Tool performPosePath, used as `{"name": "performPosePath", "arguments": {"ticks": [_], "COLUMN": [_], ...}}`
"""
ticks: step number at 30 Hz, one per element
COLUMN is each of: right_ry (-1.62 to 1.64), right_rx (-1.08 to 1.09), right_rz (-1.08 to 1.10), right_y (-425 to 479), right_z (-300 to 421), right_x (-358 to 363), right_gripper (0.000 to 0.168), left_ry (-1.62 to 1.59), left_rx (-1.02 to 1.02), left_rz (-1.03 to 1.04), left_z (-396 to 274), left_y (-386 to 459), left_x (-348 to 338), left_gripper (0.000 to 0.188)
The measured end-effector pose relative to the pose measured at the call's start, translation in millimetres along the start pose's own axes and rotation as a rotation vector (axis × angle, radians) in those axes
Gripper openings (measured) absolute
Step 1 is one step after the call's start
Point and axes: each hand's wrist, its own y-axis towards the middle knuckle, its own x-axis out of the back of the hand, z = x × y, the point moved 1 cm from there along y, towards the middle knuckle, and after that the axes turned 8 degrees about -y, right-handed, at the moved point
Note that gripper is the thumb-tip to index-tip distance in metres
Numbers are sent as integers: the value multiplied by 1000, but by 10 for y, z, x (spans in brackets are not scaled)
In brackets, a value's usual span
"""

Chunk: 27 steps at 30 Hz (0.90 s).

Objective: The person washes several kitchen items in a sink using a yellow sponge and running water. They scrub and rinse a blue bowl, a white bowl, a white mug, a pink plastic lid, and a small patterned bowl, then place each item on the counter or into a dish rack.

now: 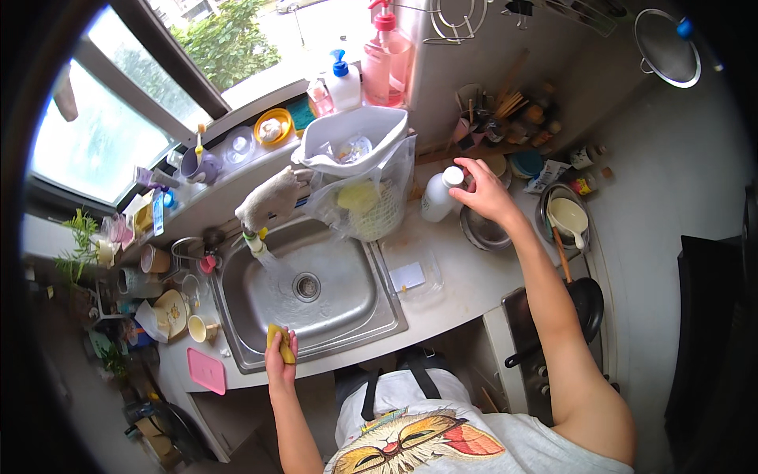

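My left hand (282, 358) grips a yellow sponge (280, 343) over the front rim of the stainless steel sink (331, 314). Water runs from the faucet (256, 244) into the basin near the drain (307, 287). A cloth-like cover hangs over the faucet's upper part. On the counter to the right stands a white bottle (437, 197) with a white cap. My right hand (488, 192) is at that cap, thumb and fingers spread on either side of it; whether they touch it is unclear. Below this hand sits a metal bowl (482, 228), partly covered by my wrist.
Behind the sink hang a white bin (355, 121) and a clear bag with a mesh basket (373, 207). Pump bottles (343, 83) line the sill. A pink tray (206, 370) and a cup (201, 329) stand left. A black pan (586, 308) lies on the right-hand stove.
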Motion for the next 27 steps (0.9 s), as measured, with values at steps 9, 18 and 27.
{"name": "performPosePath", "arguments": {"ticks": [9, 18, 27], "right_ry": [-44, -38, -135], "right_rx": [12, -191, -620], "right_rz": [-152, -329, 231], "right_y": [105, -301, -1609], "right_z": [21, 300, -960], "right_x": [-276, -194, -1673], "right_gripper": [42, 39, 29], "left_ry": [-90, -62, -14], "left_rx": [27, 39, 97], "left_rz": [-29, 9, 7], "left_z": [-202, -396, -493], "left_y": [33, 100, 209], "left_x": [370, 471, 541], "left_gripper": [30, 32, 27]}}
